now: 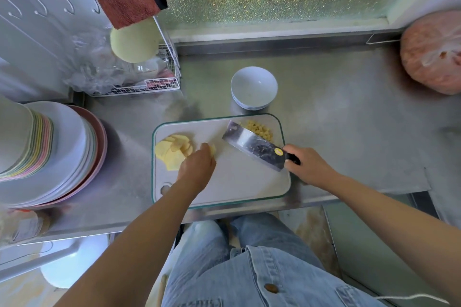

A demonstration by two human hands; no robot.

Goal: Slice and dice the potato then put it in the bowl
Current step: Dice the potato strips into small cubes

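A pale cutting board [232, 182] with a green rim lies on the steel counter. Yellow potato slices [172, 152] are fanned out on its left side. A small heap of diced potato [258, 129] sits at its far right corner. My left hand [197, 167] reaches over the slices and pinches a slice [212, 149] at its fingertips. My right hand [308, 166] grips the black handle of a cleaver [254, 144], whose blade lies tilted over the board beside the dice. A white bowl [254, 87] stands just beyond the board, with nothing in it.
A tall stack of plates [50, 154] stands at the left. Behind it is a wire rack [149, 82] with plastic bags and a cloth hanging above. A pink bagged bundle [434, 52] sits at the far right. The counter's front edge runs just below the board.
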